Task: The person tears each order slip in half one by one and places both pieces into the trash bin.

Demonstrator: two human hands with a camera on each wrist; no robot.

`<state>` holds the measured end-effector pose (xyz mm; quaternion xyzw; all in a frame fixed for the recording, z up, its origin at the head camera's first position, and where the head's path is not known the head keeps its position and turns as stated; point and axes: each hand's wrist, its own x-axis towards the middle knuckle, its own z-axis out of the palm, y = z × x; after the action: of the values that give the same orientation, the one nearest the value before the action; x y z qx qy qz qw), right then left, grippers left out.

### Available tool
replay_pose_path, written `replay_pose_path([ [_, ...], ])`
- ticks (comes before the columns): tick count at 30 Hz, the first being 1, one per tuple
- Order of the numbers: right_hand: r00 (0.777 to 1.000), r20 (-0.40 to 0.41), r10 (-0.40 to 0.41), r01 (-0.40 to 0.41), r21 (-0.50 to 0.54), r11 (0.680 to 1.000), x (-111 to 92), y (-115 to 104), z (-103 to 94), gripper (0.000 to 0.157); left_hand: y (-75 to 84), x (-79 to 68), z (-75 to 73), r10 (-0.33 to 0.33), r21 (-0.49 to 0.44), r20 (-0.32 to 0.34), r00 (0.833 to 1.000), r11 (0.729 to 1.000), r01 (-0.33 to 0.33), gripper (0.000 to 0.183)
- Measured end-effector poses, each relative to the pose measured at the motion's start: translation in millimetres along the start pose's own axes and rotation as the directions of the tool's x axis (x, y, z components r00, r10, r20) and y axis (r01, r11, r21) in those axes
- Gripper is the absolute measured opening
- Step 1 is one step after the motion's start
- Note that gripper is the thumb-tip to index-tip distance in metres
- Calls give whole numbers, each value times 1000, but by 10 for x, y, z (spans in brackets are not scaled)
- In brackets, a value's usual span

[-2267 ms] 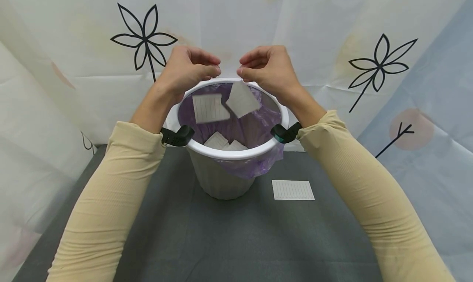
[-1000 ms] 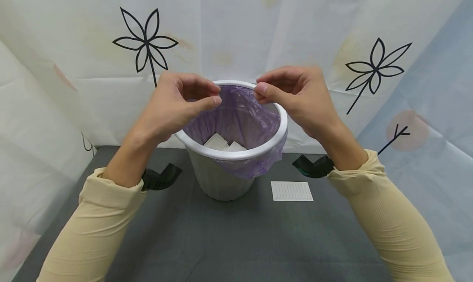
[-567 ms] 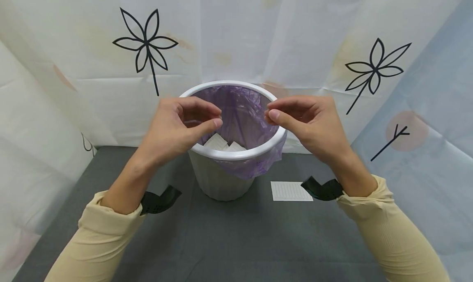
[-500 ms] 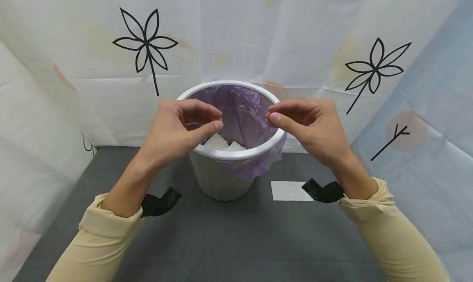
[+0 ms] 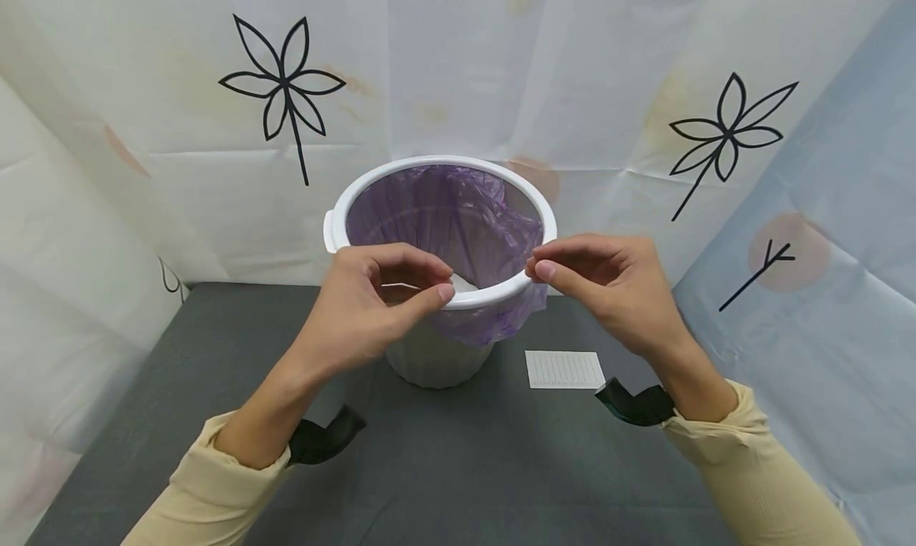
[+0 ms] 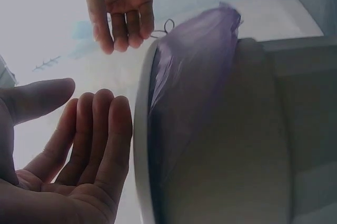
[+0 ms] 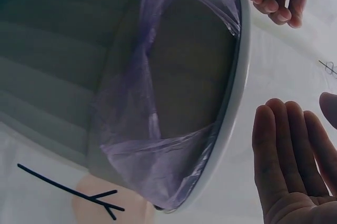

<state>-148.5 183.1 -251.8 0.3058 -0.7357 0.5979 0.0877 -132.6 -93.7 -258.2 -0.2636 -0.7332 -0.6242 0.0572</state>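
Note:
A white wastebasket (image 5: 440,359) with a purple bin liner (image 5: 458,220) stands upright in the middle. Through its mouth a bit of white card (image 5: 462,284) shows; my left hand hides the rest of the inside. Over the near left part of the rim hovers my left hand (image 5: 372,303), fingers loosely bent, thumb apart from them, nothing held. My right hand (image 5: 608,288) is at the right side of the rim, likewise relaxed and holding nothing. In the left wrist view a gap shows between the thumb and fingers (image 6: 118,129). The right wrist view shows straight fingers (image 7: 284,140).
On the dark grey tabletop (image 5: 458,466) lies a lined white card (image 5: 564,369), right of the wastebasket. Pale fabric with black flower outlines (image 5: 284,81) hangs behind and at both sides. Each wrist wears a black camera mount (image 5: 325,437).
Two white cards were dropping into the wastebasket below my hands and are out of sight now. Both hands have come down and back towards me and spread farther apart.

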Motion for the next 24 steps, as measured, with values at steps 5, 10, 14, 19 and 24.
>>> replay_pose_path([
  [5,1000,13,4,-4,-6,1000,-112,71,-7,18,-56,-81,101,18,-29,33,999,999,-17,12],
  [10,998,55,36,-37,6,999,-249,166,-25,17,-128,-166,219,40,-28,62,997,999,-38,13],
  [14,996,61,71,-72,6,997,-375,256,-38,17,-204,-231,359,45,-48,96,994,998,-40,12],
  [19,992,48,118,-117,-17,993,-550,367,-65,18,-335,-303,558,22,-49,144,989,999,-15,13],
  [24,985,29,170,-168,-57,984,-703,505,-114,19,-478,-349,744,-13,-62,184,983,998,25,13],
])
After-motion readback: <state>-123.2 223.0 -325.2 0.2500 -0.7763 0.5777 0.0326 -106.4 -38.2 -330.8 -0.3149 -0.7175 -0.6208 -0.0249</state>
